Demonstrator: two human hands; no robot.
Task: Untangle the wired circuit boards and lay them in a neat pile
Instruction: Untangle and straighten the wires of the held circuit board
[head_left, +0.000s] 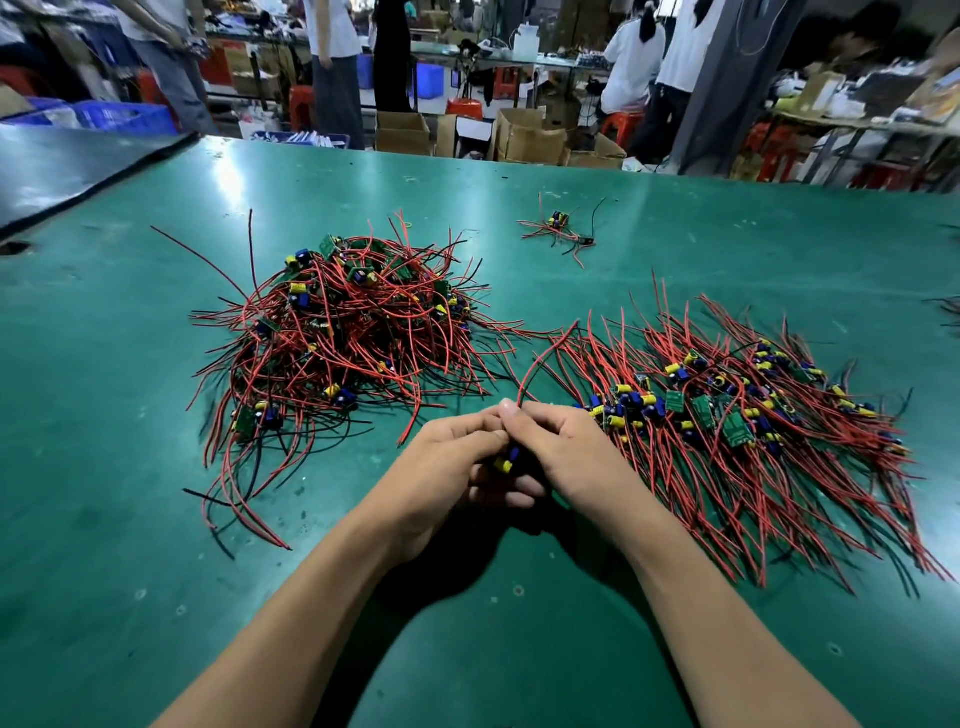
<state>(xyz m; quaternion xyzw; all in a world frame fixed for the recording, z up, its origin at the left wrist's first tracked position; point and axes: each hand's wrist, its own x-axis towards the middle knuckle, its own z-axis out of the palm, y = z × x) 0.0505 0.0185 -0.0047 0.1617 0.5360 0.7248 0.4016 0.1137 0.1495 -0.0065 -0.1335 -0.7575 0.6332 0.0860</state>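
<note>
A tangled heap of wired circuit boards (343, 332), red and black wires with blue and yellow parts, lies left of centre on the green table (156, 519). To the right spreads a combed-out pile of boards (737, 415) with wires lying roughly parallel. Between them, near the front, my left hand (447, 467) and my right hand (566, 452) meet around one wired board (506, 460). Its yellow and blue parts show between my fingers. A red wire (540, 358) arcs up from my fingertips. Most of that board is hidden by my hands.
A small stray cluster of boards and wires (561, 228) lies farther back on the table. A dark mat (62, 166) covers the far left corner. Beyond the far table edge stand cardboard boxes (524, 137), blue crates, red stools and several people.
</note>
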